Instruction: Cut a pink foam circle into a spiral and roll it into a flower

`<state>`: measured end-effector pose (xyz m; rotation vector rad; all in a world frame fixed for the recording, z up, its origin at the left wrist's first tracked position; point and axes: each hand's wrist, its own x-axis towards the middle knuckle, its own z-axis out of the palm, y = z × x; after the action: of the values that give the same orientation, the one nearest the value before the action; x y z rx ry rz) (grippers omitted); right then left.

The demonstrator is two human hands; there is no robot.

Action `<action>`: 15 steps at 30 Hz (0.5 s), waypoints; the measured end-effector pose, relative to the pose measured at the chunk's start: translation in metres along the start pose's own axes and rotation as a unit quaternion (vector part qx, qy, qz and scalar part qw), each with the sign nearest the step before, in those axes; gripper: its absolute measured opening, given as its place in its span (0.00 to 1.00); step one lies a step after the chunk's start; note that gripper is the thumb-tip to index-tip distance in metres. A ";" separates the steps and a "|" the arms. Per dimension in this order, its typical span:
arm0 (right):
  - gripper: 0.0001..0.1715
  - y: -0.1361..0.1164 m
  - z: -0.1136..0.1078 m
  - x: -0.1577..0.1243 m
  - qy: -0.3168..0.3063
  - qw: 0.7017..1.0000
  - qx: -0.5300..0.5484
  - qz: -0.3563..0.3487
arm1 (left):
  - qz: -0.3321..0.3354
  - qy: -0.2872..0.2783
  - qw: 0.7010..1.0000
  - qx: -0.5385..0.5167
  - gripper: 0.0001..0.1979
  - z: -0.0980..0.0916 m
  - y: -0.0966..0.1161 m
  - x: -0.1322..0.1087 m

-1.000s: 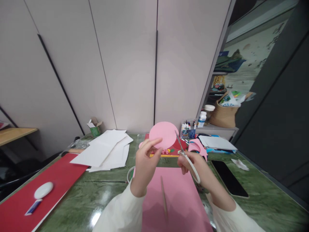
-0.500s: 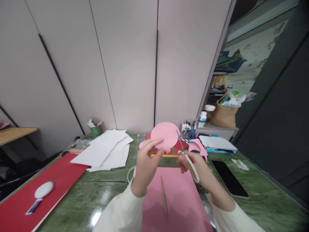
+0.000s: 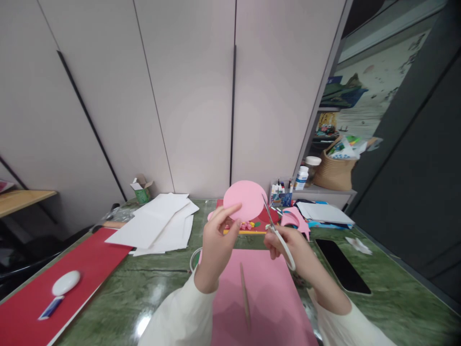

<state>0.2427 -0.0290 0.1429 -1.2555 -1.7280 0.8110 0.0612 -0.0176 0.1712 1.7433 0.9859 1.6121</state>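
above the green table (image 3: 162, 288), head view — one pink paper disc (image 3: 245, 197), raised off the surface, face turned to the wearer, set between the two hands and a little beyond them.

item: left hand (image 3: 218, 242), fingers gripping the disc by its lower left part, one finger laid across the face, thumb at the bottom rim.

item: right hand (image 3: 288, 242), fingers curled round the white-handled scissors (image 3: 273, 226); whether the blades are parted, cannot tell.

relation of note: the disc lies up and to the left of the right fingers, up and to the right of the left palm. the scissors' long axis slants from the handle, low right, to the tips, high left, and the tips meet the disc at its right rim. left hand is the nearer, touching the paper; right hand reaches it only through the blades.

below the hands: pink sheet (image 3: 270, 298), flat, with a pencil-like stick (image 3: 245, 298) lying lengthwise toward the wearer.

right side: pink offcut (image 3: 302, 223) near the scissors; black phone (image 3: 342, 265) beside the right forearm.

left side: white sheets (image 3: 154, 221), overlapping; red board (image 3: 82, 274) bearing a white oval object (image 3: 66, 283).
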 end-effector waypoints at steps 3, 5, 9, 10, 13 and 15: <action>0.16 0.002 0.001 0.001 -0.004 1.000 0.012 0.000 | 0.003 0.007 1.000 0.013 0.15 0.000 0.000 0.000; 0.16 0.003 0.001 0.002 -0.006 1.000 0.018 0.002 | 0.007 0.013 1.000 0.016 0.15 0.000 0.001 -0.001; 0.15 0.002 0.002 0.002 -0.004 1.000 0.014 0.003 | 0.014 0.024 1.000 0.010 0.15 0.004 0.001 -0.001; 0.15 0.001 0.002 0.002 -0.006 1.000 0.011 0.004 | 0.014 0.034 0.999 0.002 0.15 0.005 0.001 -0.002; 0.15 -0.002 0.004 0.000 -0.015 1.000 0.008 0.009 | 0.009 0.071 0.997 -0.039 0.17 0.009 0.000 -0.002; 0.16 -0.004 0.004 -0.001 -0.022 1.000 0.012 0.009 | 0.003 0.091 0.994 -0.056 0.18 0.011 -0.001 -0.002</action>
<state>0.2372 -0.0311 0.1442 -1.2469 -1.7393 0.8718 0.0716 -0.0178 0.1678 1.5483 0.9524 1.8193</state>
